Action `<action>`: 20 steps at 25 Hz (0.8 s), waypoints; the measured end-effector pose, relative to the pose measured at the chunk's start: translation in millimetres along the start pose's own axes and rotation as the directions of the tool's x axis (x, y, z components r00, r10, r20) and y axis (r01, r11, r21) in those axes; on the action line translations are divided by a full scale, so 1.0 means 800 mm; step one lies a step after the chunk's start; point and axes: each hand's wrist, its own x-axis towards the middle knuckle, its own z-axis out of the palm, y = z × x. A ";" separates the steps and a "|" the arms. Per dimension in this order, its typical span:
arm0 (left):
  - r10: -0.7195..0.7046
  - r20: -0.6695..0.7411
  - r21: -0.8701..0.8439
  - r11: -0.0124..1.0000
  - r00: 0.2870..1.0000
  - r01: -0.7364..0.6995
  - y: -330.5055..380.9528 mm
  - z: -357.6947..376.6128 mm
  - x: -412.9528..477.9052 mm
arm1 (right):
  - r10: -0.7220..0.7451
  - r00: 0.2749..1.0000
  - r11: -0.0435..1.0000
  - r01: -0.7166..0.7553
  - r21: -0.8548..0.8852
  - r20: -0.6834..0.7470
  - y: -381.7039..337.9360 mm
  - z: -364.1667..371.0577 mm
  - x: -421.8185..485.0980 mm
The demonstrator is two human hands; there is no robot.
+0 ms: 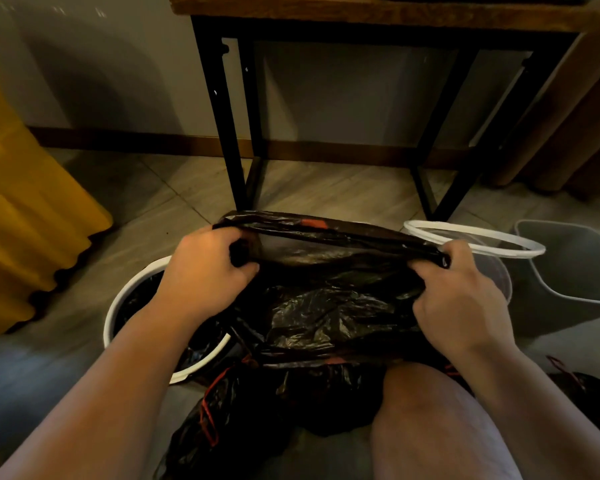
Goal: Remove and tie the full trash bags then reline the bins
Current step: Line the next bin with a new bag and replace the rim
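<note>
Head view: white bin [110, 320] left of black bag [326, 306], grey bin [575, 268] right.
Hands: left hand [205, 271], right hand [461, 296] both grip bag's rim.

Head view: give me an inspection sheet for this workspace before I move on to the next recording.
Surface: tiled floor, dimly lit.
Job's things: black bag stretched between both hands; white bin, black-lined, at left; clear bin and grey bin at right, no liner visible.
Clutter: drawstring bags, black with red strings, lying on the floor near the knee.
Hands: left hand and right hand each grip one end of the bag's top edge.
Cables: nothing seen.
Surroundings: table with black legs by the wall; yellow fabric at left.
</note>
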 end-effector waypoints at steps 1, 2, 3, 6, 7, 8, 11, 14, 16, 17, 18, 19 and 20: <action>0.001 -0.048 -0.009 1.000 0.999 -0.001 0.003 -0.001 -0.001 | 0.008 1.000 1.000 -0.007 -0.020 0.020 0.001 0.000 0.000; 0.022 -0.071 -0.005 1.000 0.997 -0.023 0.007 -0.001 -0.002 | 0.017 0.999 0.998 -0.015 -0.055 0.030 0.002 -0.001 0.001; 0.065 -0.068 0.015 0.998 0.996 -0.064 0.011 0.000 -0.003 | 0.022 0.999 0.996 -0.020 -0.091 0.026 0.004 -0.002 0.002; 0.135 0.004 0.132 0.982 0.991 -0.135 0.017 0.002 -0.010 | 0.014 0.999 0.992 -0.020 -0.123 -0.050 0.006 -0.002 0.003; 0.108 0.029 0.172 0.979 0.994 -0.111 0.018 0.003 -0.011 | 0.005 0.997 0.994 -0.013 -0.108 -0.074 0.007 -0.001 0.003; 0.063 0.049 0.202 0.977 0.997 -0.072 0.020 0.005 -0.014 | -0.003 0.996 0.996 -0.005 -0.086 -0.088 0.006 0.000 0.002; -0.036 0.076 0.228 0.973 0.996 0.018 0.029 0.011 -0.020 | -0.003 1.000 0.999 0.002 -0.033 -0.026 0.002 0.000 -0.001; -0.078 0.102 0.334 0.942 0.992 0.039 0.030 0.011 -0.025 | 0.010 0.998 0.998 -0.006 -0.067 0.060 0.001 0.003 -0.003; -0.087 0.116 0.396 0.918 0.989 0.035 0.026 0.007 -0.026 | 0.008 0.994 0.994 0.004 -0.111 0.109 0.004 0.008 -0.004; -0.073 0.117 0.409 0.912 0.990 0.019 0.025 0.005 -0.027 | 0.010 0.992 0.992 0.005 -0.124 0.125 0.006 0.010 -0.003; -0.054 0.110 0.429 0.903 0.992 0.002 0.026 0.004 -0.028 | 0.017 0.991 0.992 0.000 -0.126 0.134 0.009 0.013 -0.003; -0.041 0.098 0.452 0.892 0.994 -0.007 0.028 0.005 -0.028 | 0.028 0.990 0.993 -0.011 -0.118 0.136 0.012 0.015 -0.002; -0.036 0.086 0.469 0.883 0.996 -0.009 0.030 0.006 -0.028 | 0.039 0.991 0.994 -0.025 -0.108 0.131 0.013 0.017 -0.002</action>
